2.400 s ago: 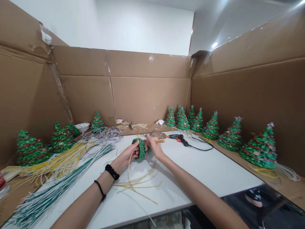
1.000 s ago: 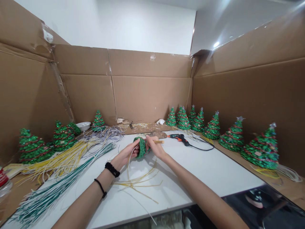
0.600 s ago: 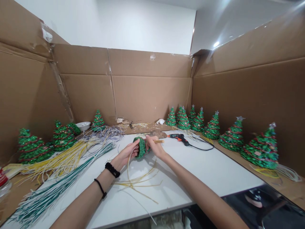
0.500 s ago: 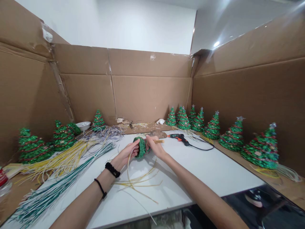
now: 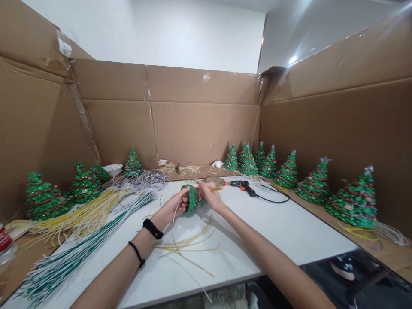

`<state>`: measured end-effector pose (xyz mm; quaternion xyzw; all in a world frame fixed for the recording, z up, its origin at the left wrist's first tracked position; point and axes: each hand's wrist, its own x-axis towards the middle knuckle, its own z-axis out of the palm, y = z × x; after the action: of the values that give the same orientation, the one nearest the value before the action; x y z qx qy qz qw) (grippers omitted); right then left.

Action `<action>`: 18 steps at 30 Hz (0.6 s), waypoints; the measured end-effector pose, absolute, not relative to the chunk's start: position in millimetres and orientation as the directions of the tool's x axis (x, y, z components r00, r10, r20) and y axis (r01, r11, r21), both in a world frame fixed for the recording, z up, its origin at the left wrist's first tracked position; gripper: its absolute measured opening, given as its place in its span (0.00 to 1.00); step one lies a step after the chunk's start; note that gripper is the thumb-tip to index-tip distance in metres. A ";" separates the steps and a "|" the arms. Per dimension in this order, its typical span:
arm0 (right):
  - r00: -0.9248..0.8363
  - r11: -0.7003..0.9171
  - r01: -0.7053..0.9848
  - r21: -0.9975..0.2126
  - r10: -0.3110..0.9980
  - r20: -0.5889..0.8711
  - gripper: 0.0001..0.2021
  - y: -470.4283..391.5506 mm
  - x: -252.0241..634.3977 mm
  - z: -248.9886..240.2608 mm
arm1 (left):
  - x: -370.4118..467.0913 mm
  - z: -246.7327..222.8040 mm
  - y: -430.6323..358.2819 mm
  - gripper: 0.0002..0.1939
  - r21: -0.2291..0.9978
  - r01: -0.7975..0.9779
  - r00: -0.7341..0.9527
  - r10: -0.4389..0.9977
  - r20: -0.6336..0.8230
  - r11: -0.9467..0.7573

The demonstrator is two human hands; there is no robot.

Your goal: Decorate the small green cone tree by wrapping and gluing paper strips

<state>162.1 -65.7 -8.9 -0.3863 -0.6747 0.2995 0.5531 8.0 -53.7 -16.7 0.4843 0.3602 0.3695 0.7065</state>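
Observation:
In the middle of the head view, my left hand (image 5: 176, 201) is closed around the base side of a small green Christmas tree (image 5: 192, 199), which is tipped over with its base toward the left. A thin pale strand trails down from beside my left fingers. My right hand (image 5: 210, 198) is closed at the tree's right side, pinching a slim tan stick-like handle (image 5: 216, 188); its other end is hidden by the fingers. Below both hands, loose yellow and white strands (image 5: 189, 247) lie on the white table (image 5: 231, 257).
A glue gun (image 5: 242, 185) with a black cord lies beyond my right hand. Bundles of green-white strands (image 5: 96, 244) and yellow strands (image 5: 80, 210) spread at the left. Finished-looking trees (image 5: 354, 199) line both sides. A white bowl (image 5: 112, 169) stands back left; cardboard walls (image 5: 206, 124) enclose the table.
Both hands stay almost where they were on the tree. The right hand and the stick have shifted very slightly to the right.

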 end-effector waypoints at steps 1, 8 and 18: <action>-0.087 0.522 0.180 -0.834 0.853 0.515 0.32 -65.4 162.1 -9.1 | 8.1 -16.4 -53.9 0.23 0.951 -0.167 0.462 0.873 -0.158 0.261; -0.088 0.523 0.176 -0.834 0.852 0.516 0.32 -66.0 163.2 -8.7 | 9.1 -16.5 -53.9 0.22 0.953 -0.134 0.420 0.886 -0.194 0.272; -0.070 0.511 0.139 -0.848 0.859 0.507 0.32 -64.8 161.8 -9.6 | 7.7 -15.8 -54.8 0.22 0.966 -0.151 0.433 0.893 -0.125 0.208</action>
<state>161.8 -64.8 -9.6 -0.3787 -0.6588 0.3176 0.5672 7.7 -54.8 -15.8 0.4999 0.3711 0.3819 0.6830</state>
